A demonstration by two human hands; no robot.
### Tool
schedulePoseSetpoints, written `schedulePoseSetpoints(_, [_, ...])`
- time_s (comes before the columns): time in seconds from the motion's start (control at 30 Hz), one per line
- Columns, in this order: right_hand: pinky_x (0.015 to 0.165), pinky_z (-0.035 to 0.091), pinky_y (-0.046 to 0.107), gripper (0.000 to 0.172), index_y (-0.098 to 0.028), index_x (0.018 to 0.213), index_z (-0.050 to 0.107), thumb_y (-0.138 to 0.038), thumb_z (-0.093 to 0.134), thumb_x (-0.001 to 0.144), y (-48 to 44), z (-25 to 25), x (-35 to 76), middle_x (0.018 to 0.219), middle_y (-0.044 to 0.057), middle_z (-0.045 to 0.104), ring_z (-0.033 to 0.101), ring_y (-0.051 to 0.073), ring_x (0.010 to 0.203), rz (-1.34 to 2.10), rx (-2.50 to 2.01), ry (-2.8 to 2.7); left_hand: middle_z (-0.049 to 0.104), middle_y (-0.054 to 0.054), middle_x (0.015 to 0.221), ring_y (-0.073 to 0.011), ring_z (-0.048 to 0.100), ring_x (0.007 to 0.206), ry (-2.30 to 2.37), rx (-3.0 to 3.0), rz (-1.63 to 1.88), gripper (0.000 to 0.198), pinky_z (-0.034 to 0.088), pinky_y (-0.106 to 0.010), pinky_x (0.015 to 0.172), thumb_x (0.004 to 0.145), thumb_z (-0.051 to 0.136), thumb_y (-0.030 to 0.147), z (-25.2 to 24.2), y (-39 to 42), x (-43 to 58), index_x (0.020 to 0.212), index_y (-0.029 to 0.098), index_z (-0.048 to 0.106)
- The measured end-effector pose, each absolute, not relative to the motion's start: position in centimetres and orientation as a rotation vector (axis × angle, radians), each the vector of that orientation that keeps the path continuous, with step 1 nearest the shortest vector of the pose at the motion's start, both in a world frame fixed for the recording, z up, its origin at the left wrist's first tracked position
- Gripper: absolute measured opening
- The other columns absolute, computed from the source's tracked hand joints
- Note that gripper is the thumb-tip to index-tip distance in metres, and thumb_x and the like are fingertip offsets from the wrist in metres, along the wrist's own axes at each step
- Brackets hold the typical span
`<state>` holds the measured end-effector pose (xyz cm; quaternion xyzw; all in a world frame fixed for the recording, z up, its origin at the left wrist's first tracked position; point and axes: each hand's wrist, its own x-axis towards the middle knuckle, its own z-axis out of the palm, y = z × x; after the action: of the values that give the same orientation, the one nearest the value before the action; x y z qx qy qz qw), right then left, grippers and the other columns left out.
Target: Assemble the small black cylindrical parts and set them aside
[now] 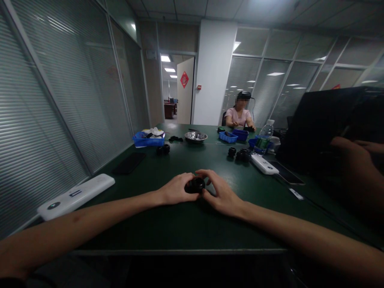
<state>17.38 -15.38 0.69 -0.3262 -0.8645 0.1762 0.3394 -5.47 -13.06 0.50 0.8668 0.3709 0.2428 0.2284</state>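
Observation:
A small round black part point(198, 184) rests at the middle of the dark green table point(180, 228). My left hand point(179, 188) is wrapped round its left side, thumb and fingers on it. From the right, my right hand point(220, 194) curves around the same part, fingers bent at its top and thumb near its lower edge. Whether the right fingers press on it is hard to tell. More black round parts lie farther off, some at the left point(163, 149) and several at the right point(243, 155).
Blue baskets point(149, 140) stand at the far left and right, with a metal bowl point(196, 138) between. White power banks point(78, 196), phones and a bottle point(265, 136) lie around. A person point(239, 116) sits opposite; another person's hand point(357, 160) shows at right.

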Motion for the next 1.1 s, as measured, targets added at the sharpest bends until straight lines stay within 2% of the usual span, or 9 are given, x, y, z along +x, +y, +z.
schedulePoseSetpoints(0.2, [0.095,0.053,0.047,0.052,-0.022,0.139,0.05,-0.028,0.07,0.091,-15.14,0.48,17.37,0.12,0.01,0.062,0.061,0.026,0.109,0.411,-0.935,-2.213,0.064,-0.006,0.099,-0.0248,0.06,0.088,1.044,2.409,0.644,0.034,0.045,-0.033,0.075,0.079,0.077,0.042,0.41,-12.91,-5.47,0.1,0.018,0.064])
schedulePoseSetpoints(0.33, [0.095,0.053,0.045,0.052,-0.022,0.14,0.049,-0.019,0.064,0.091,-15.26,0.6,17.34,0.126,0.011,0.063,0.062,0.025,0.109,0.444,-0.898,-2.231,0.065,-0.007,0.102,-0.0253,0.06,0.09,1.025,2.409,0.665,0.036,0.045,-0.034,0.077,0.082,0.075,0.046,0.39,-12.93,-5.48,0.103,0.018,0.064])
schedulePoseSetpoints(0.53, [0.094,0.053,0.046,0.052,-0.02,0.138,0.051,-0.029,0.071,0.091,-15.44,0.94,17.24,0.119,0.011,0.062,0.06,0.027,0.109,0.403,-0.93,-2.215,0.064,-0.006,0.1,-0.0248,0.059,0.089,1.028,2.421,0.639,0.035,0.044,-0.034,0.076,0.08,0.076,0.042,0.36,-12.9,-5.58,0.102,0.018,0.064])
schedulePoseSetpoints(0.67, [0.094,0.053,0.045,0.051,-0.022,0.14,0.048,-0.02,0.065,0.092,-15.33,0.7,17.33,0.126,0.011,0.062,0.061,0.025,0.11,0.444,-0.878,-2.23,0.065,-0.007,0.1,-0.0246,0.06,0.088,1.02,2.412,0.671,0.036,0.045,-0.034,0.076,0.082,0.075,0.047,0.3,-12.86,-5.55,0.1,0.019,0.064])
schedulePoseSetpoints(0.87, [0.096,0.053,0.048,0.053,-0.022,0.14,0.049,-0.028,0.071,0.092,-15.31,0.67,17.33,0.12,0.01,0.061,0.06,0.026,0.11,0.413,-0.92,-2.213,0.064,-0.006,0.099,-0.0251,0.06,0.089,1.027,2.41,0.632,0.034,0.045,-0.034,0.075,0.08,0.076,0.043,0.63,-13.04,-5.56,0.1,0.018,0.064])
schedulePoseSetpoints(1.0, [0.096,0.053,0.048,0.051,-0.023,0.139,0.049,-0.018,0.064,0.091,-15.4,0.74,17.27,0.126,0.011,0.062,0.061,0.026,0.111,0.454,-0.862,-2.231,0.065,-0.008,0.103,-0.0259,0.061,0.091,1.008,2.388,0.67,0.037,0.046,-0.035,0.078,0.082,0.075,0.046,0.72,-13.08,-5.55,0.102,0.018,0.064])
schedulePoseSetpoints(1.1, [0.099,0.052,0.049,0.051,-0.023,0.138,0.05,-0.02,0.067,0.09,-15.47,0.88,17.21,0.125,0.011,0.06,0.059,0.027,0.114,0.412,-0.88,-2.226,0.065,-0.007,0.101,-0.0258,0.061,0.091,1.019,2.406,0.656,0.035,0.046,-0.035,0.078,0.081,0.076,0.043,0.72,-13.05,-5.55,0.103,0.018,0.063])
